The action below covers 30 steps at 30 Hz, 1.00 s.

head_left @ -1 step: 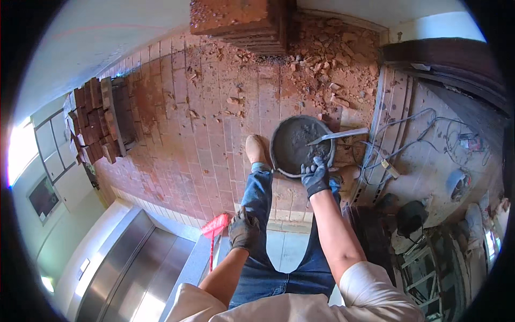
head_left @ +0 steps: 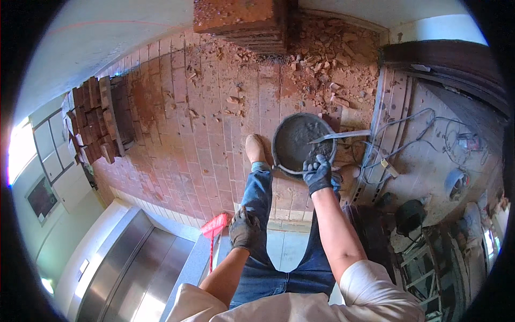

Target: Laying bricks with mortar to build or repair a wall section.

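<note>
A round black bucket (head_left: 276,144) of wet grey mortar (head_left: 292,140) stands on the brick floor, just ahead of my feet. Across its right rim lies a trowel (head_left: 346,134), its blade in the mortar and its other end outside. My right hand (head_left: 318,174), in a dark grey glove, is closed at the bucket's near rim, curled round its handle (head_left: 289,171). Resting on my left thigh is my gloved left hand (head_left: 244,231), fingers laid flat, holding nothing. A red broom (head_left: 215,225) stands just left of it.
A brick stack (head_left: 241,19) rises at the far side, with broken brick rubble (head_left: 327,61) around it. More bricks (head_left: 94,121) are piled at the left. Cables (head_left: 424,139) trail over the floor at right, near a dark bucket (head_left: 411,216) and a metal ladder (head_left: 421,273).
</note>
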Tool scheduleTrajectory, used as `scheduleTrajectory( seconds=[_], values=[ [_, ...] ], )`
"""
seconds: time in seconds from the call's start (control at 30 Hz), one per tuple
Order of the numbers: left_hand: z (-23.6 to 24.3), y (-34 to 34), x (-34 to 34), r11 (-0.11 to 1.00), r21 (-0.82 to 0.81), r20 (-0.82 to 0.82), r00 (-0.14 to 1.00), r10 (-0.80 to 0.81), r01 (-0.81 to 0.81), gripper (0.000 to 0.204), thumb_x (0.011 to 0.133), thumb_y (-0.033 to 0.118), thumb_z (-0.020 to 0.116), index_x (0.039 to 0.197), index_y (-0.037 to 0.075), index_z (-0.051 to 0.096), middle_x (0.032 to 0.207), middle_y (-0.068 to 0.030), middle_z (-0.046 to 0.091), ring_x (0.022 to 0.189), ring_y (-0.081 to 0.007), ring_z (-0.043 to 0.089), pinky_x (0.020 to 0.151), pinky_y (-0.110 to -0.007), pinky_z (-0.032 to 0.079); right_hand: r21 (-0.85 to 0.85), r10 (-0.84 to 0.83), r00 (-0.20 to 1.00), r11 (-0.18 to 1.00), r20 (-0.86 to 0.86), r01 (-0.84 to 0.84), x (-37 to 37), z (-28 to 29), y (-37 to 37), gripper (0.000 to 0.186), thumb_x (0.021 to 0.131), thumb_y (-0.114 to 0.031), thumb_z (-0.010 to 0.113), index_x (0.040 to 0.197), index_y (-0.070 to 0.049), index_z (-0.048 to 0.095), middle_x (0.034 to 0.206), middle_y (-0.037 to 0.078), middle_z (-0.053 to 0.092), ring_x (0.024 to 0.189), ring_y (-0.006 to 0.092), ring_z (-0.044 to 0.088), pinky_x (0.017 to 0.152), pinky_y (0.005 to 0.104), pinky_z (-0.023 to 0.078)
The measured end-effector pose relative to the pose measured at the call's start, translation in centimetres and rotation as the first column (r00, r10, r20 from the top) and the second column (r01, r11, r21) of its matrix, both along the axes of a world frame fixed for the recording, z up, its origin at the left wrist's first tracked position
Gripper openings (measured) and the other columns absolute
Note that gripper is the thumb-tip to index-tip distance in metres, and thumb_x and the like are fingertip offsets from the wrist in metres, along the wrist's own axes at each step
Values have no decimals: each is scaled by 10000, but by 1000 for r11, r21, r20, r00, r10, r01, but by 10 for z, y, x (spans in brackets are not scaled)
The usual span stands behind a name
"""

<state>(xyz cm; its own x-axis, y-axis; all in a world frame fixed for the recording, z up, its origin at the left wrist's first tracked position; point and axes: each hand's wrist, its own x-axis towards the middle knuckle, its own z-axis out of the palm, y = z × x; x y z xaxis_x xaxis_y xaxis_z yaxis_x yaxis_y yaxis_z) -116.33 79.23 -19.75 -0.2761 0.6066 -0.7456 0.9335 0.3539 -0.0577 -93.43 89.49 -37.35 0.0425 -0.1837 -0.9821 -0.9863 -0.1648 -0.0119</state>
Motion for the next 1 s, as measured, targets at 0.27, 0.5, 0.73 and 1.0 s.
scheduleTrajectory(
  seconds=[0.27,0.5,0.73,1.0],
  values=[
    [1,6,-21,991,-128,68,997,45,-36,635,866,362,519,1367,-9,401,1264,-232,532,1141,-384,519,961,-465,409,420,-268,964,875,8,239,17,-49,24,231,843,-241,543,625,-173,516,524,-25,457,493,165,438,721,359,476],
    [0,9,-19,993,-113,90,994,54,-44,627,864,357,542,1365,5,407,1228,-231,550,1114,-398,523,948,-472,411,188,934,-73,-147,351,-971,57,26,-27,117,837,-190,595,790,-83,602,670,56,605,654,200,622,635,341,507],
    [-1,7,-15,995,-95,81,996,32,-24,642,859,373,554,1359,-4,411,1278,-220,526,1166,-379,495,1003,-466,363,-235,415,-907,-891,-71,-389,210,-69,28,595,737,-333,681,1246,-63,533,1164,223,588,1085,378,564,908,472,451],
    [1,22,-22,998,-68,150,989,11,-1,649,852,360,579,1350,-22,414,1243,-241,540,1130,-396,517,971,-469,397,-333,569,-819,-761,72,-557,170,5,-38,228,848,-286,585,908,-67,612,828,238,642,808,430,629,672,501,501]
  ],
)
